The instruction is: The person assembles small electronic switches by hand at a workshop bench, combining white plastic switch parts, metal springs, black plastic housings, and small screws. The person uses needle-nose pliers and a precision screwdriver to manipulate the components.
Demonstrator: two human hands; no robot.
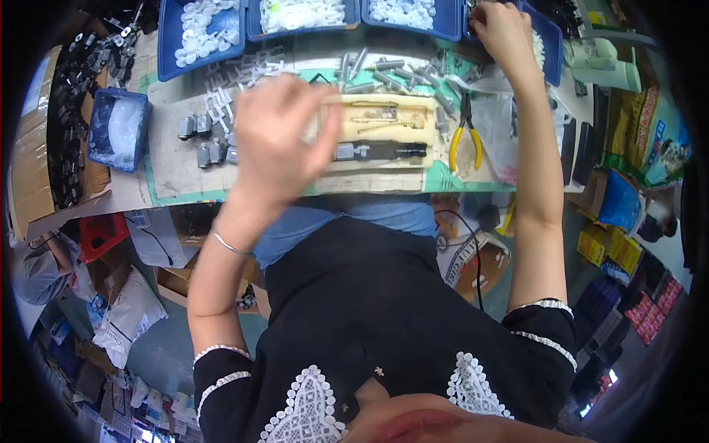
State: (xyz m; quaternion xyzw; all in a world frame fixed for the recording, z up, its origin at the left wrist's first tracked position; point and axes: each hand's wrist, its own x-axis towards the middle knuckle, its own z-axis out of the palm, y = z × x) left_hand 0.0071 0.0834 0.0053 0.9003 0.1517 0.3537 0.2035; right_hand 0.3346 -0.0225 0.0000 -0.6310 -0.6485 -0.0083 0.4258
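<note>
My left hand (284,136) hovers over the left end of a cream-coloured fixture block (380,159), smeared by motion, so its grip does not show. In the block's front slot lies a black and grey metal part (380,151); its rear slot holds thin metal pieces (377,118). My right hand (504,33) reaches to the far right, fingers bent together at the edge of a blue bin; what they pinch is hidden. Yellow-handled pliers (465,140) rest right of the block. Small grey metal housings (210,153) sit left of my left hand.
Blue bins (303,33) of white plastic parts line the back. Grey metal cylinders (402,74) and light grey pieces (220,96) lie scattered behind the block. A small blue tub (118,129) stands at left beside black parts (70,140). A clear plastic bag (496,122) lies right of the pliers.
</note>
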